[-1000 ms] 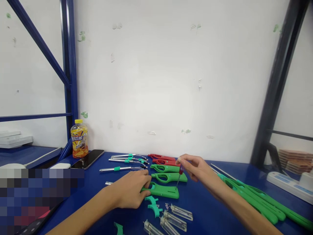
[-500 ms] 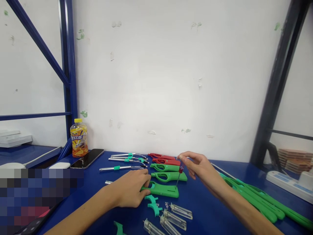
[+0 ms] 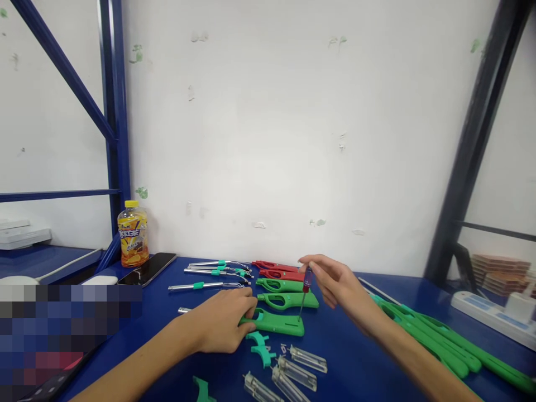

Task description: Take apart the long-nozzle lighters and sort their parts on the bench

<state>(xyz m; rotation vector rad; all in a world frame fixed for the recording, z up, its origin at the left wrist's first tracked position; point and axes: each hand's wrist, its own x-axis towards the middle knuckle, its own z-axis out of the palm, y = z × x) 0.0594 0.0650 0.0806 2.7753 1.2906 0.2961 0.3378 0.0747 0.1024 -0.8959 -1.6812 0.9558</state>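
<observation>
My left hand (image 3: pixel 226 319) is closed on the front end of a green lighter body (image 3: pixel 276 322) lying on the blue table. A small screwdriver (image 3: pixel 307 285) with a clear purple-red handle stands nearly upright, its tip at the lighter's right end. The fingers of my right hand (image 3: pixel 333 279) are closed around the top of that handle. Beyond lie two more green lighter bodies (image 3: pixel 288 301) and two red ones (image 3: pixel 278 274). In front of my left hand are teal triggers (image 3: pixel 262 352) and several clear fuel tanks (image 3: pixel 297 373). A metal tube (image 3: pixel 184 310) pokes out behind my left hand.
Metal tubes with wires (image 3: pixel 196 286) lie at the back left. A phone (image 3: pixel 153 269) and a drink bottle (image 3: pixel 133 237) stand farther left. On the right are several long green lighters (image 3: pixel 435 335) and a white power strip (image 3: pixel 489 315). Blue posts (image 3: pixel 119 111) frame the wall.
My right fingers have shifted on the screwdriver handle, showing more of it. The screwdriver's tip stays at the same end of the green lighter. The whole view has shifted slightly.
</observation>
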